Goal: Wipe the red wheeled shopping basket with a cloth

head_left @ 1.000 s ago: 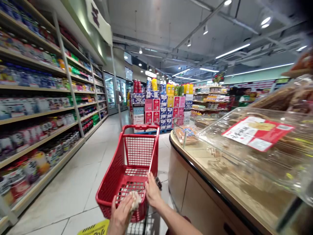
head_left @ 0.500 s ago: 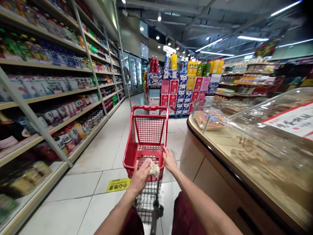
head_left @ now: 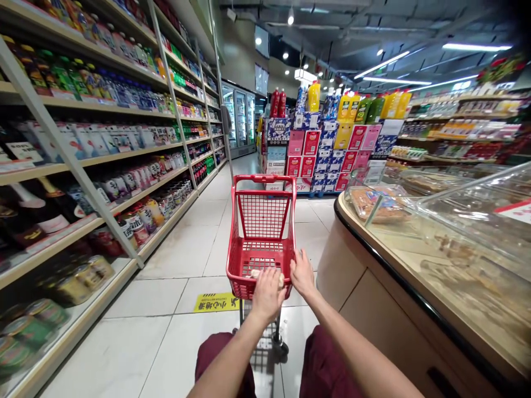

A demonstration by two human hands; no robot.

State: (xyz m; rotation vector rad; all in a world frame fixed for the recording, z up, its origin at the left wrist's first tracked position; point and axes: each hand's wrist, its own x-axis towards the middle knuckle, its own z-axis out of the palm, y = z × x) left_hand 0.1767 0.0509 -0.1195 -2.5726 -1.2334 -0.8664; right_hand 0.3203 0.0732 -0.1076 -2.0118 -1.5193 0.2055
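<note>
Cart (head_left: 261, 251) lengthwise ahead, handle (head_left: 264, 178) farthest

Shopping cart basket (head_left: 264, 214): smooth, glossy red plastic, grid-moulded. Wad (head_left: 281, 281): pale, crumpled, matt; cloth or paper not determinable. Floor (head_left: 174, 249): smooth, pale tiles with slight sheen. Trousers (head_left: 326, 367): matt maroon cloth. Bench (head_left: 373, 301): smooth-sided, with glossy black edging (head_left: 390, 270). Display covers (head_left: 477, 204): clear, shiny plastic. Cartons (head_left: 312, 143): printed cardboard, faces smooth. Shelf upright (head_left: 53, 130): smooth, grey, metal in appearance.

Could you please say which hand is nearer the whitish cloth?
Left: the left hand is on the cloth at the near rim of the cart; the right hand is right of it, at the cart's side.
</note>
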